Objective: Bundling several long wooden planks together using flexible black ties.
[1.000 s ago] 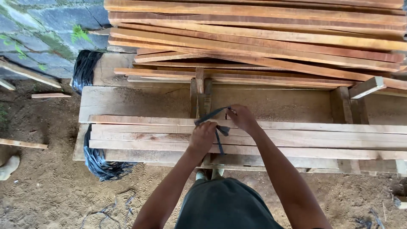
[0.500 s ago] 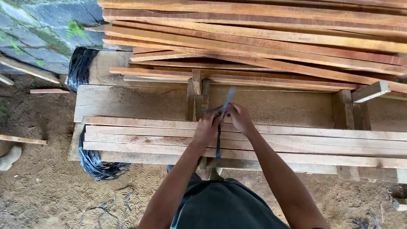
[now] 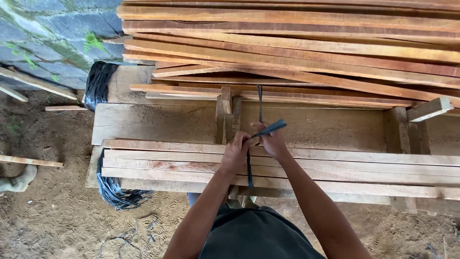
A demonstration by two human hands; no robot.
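Both hands, left (image 3: 235,152) and right (image 3: 272,140), clench a thin, limp dark plastic strap (image 3: 249,168) around stiff pale wooden slats (image 3: 335,165); likely slippery, best gripped near the crossing.

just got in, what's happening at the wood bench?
A person stands at a wooden bench, both hands on a dark strap that runs across a bundle of thin wooden slats. The left hand pinches it at the bundle; the right hand grips its loose end. More planks are stacked behind.

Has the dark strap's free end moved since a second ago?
Yes. The dark strap now stretches away across the bench's wide board toward the lumber stack; earlier it looped at the hands.
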